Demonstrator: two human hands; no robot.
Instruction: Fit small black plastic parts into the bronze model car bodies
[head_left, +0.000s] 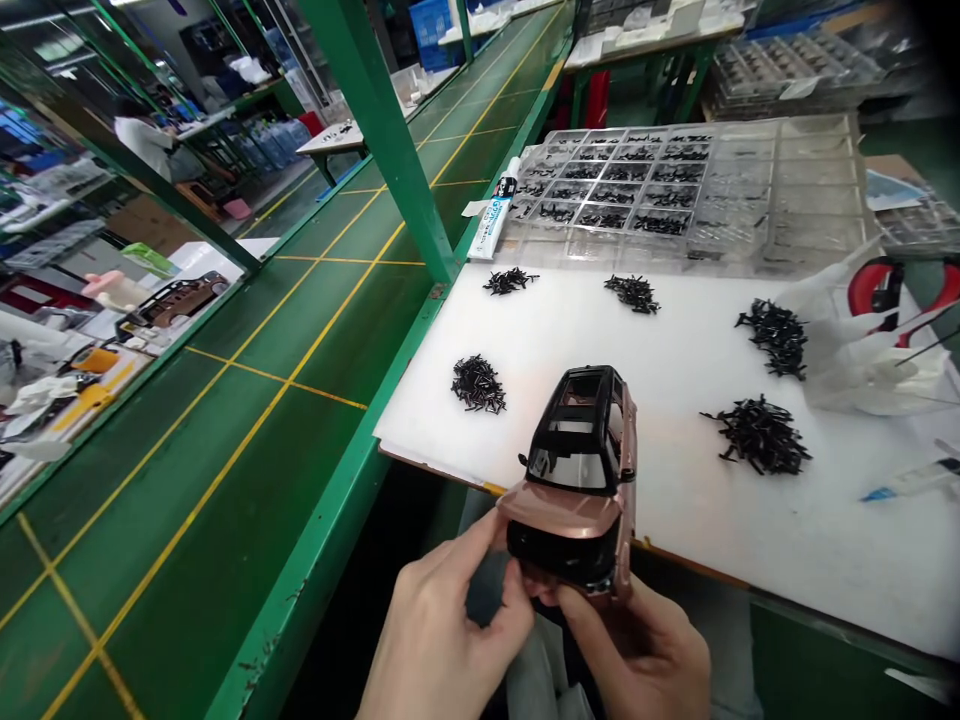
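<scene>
Low in the frame, the left hand [454, 620] pinches one front corner of the toy car [562, 508], and the right hand [641, 650] grips it low down, fingers curled under. The car is held just below the middle of the frame, by the white surface [555, 320]. It looks light and hard, maybe slippery. Its thin side mirrors [628, 475] could snap, so holding the low body seems safest.

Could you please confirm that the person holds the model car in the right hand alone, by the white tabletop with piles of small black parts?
Not quite: the head view shows the left hand and right hand holding the model car together, by the white tabletop with piles of small black parts.
</scene>
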